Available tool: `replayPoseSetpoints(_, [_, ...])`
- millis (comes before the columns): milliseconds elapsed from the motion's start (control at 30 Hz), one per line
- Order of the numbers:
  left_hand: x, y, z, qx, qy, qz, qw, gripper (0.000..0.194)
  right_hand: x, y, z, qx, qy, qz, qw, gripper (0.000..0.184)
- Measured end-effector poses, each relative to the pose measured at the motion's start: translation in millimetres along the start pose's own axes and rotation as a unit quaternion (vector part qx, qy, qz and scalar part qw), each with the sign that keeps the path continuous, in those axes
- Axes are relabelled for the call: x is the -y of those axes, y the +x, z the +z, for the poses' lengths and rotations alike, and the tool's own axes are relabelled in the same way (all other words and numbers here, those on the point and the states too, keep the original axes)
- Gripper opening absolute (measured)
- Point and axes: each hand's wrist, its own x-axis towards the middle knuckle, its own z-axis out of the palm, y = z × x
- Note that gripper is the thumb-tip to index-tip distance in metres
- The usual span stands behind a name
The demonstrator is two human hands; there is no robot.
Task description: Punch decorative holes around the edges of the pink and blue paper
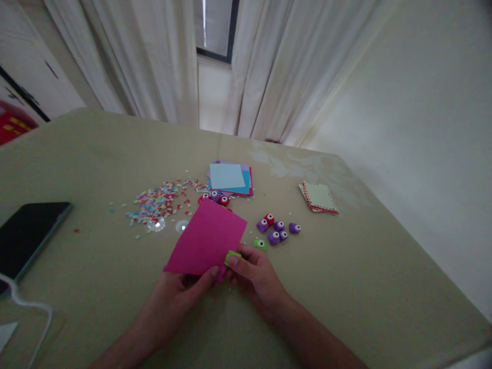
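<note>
A bright pink sheet of paper [212,233] is tilted up above the table, its lower edge pinched by my left hand [177,292] with the thumb on top. My right hand [261,274] grips a small green block-like piece [232,257] between thumb and fingers at the sheet's lower right edge. Whether the piece is fastened to the paper cannot be told. Just beyond my right fingers lies a green piece with a googly eye [260,244]. Several purple eyed pieces [274,238] and a red one [269,219] lie to the right of the sheet.
Colourful confetti dots [157,201] spread left of the sheet, near two clear shiny discs. Behind it is a stack of coloured paper [226,177], with more eyed pieces in front. Patterned cards [319,197] lie right; a phone [28,236] and white cable [33,303] lie left.
</note>
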Motion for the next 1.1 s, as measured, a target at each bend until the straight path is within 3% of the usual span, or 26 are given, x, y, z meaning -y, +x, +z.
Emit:
replayPoseSetpoints(767, [6.9, -3.3, 1.1, -0.026, 0.024, 0.010, 0.999, 0.026, -1.8, -3.2, 1.2, 0.020, 0.022, 0.005, 1.000, 0.035])
replayPoseSetpoints(1100, [7.6, -2.8, -1.1, -0.031, 0.083, 0.016, 0.996, 0.028, -2.5, -0.1, -0.3, 0.025, 0.007, -0.001, 1.000, 0.036])
